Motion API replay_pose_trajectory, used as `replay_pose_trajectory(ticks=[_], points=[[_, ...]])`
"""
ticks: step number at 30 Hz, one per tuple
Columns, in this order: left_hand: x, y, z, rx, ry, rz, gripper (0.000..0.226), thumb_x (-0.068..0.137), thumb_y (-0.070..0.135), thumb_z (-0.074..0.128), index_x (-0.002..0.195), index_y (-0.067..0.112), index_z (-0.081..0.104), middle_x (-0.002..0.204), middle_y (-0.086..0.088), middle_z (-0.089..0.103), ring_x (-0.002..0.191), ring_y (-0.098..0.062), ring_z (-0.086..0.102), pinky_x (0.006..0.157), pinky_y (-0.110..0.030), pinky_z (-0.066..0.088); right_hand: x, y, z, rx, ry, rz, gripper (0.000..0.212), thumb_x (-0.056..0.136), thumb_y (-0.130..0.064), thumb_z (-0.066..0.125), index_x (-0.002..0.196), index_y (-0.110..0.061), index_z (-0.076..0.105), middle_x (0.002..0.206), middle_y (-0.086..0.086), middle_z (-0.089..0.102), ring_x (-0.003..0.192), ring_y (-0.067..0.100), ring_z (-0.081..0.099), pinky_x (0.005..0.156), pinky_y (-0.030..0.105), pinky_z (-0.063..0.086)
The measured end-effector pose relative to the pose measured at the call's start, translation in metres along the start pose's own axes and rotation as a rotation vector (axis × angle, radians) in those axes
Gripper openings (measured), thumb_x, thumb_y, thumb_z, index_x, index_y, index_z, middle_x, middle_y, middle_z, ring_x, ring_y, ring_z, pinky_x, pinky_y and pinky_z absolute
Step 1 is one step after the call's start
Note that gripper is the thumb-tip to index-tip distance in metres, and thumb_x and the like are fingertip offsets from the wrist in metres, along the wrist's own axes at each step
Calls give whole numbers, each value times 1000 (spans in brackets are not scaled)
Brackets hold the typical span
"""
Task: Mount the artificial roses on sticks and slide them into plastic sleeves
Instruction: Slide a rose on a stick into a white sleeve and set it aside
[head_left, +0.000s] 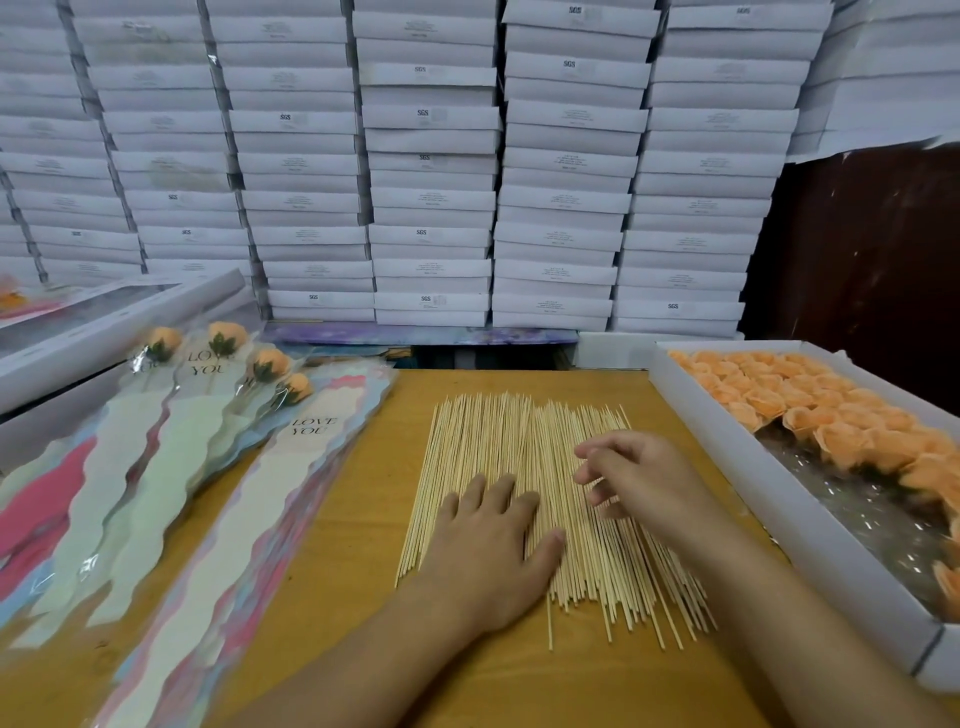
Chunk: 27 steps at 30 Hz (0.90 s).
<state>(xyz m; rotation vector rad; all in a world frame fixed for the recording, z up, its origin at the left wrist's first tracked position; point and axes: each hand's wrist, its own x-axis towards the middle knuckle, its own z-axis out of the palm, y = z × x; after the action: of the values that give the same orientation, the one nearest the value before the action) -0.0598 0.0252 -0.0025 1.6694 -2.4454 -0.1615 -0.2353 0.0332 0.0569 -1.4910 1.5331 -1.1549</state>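
Resting flat on the spread of sticks (524, 483), the left hand (488, 551) is seen with its grip wide and empty; the right hand (639, 478) is curled just above them, fingers narrowed, nothing clearly pinched. Several sticks could be lifted together or scattered across the desk (363, 519), since they lie touching. Roses (810, 410) are kept in the tray (727, 467) at right; sleeves (291, 467), printed "LOVE YOU", lie left. "SGS" is read on far stacked boxes (431, 208).
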Motion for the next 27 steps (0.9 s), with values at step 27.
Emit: replay_pose_trajectory(ticks=[27], points=[[-1,0,1,-9,21,2,65,99,64,16,157,34,22,168,5,11,155,-21,0,123,-45,-1,62,72,-199,-1077,354,280,9,85,-11,72,93,-9,73,73,0,59,68,13,54,50,22,33]])
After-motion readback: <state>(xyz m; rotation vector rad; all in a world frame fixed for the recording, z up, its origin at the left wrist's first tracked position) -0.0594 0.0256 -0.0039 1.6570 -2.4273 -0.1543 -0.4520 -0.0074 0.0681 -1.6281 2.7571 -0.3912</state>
